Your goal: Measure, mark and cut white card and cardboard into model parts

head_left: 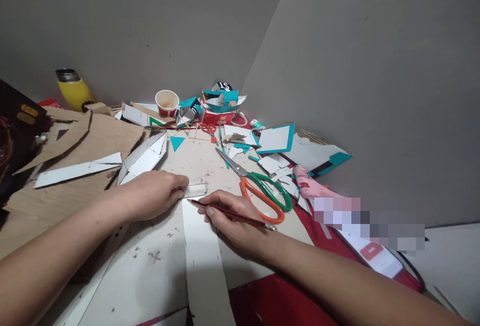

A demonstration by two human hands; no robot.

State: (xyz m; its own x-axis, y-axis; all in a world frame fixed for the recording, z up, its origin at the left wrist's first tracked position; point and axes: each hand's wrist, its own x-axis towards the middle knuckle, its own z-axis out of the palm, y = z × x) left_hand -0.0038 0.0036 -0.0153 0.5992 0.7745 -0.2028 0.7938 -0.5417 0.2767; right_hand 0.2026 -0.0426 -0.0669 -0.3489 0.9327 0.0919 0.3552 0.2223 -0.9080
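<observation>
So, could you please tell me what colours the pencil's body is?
The pencil is black and red, seen in the head view.

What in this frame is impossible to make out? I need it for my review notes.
All in the head view:
- Clear plastic strip: one end hidden by the left hand; any markings too small to read.
- White strip: near end cut off by the bottom edge.
- Pencil: tip too small to tell whether it touches.
- Phone: partly covered by pixelation.
</observation>
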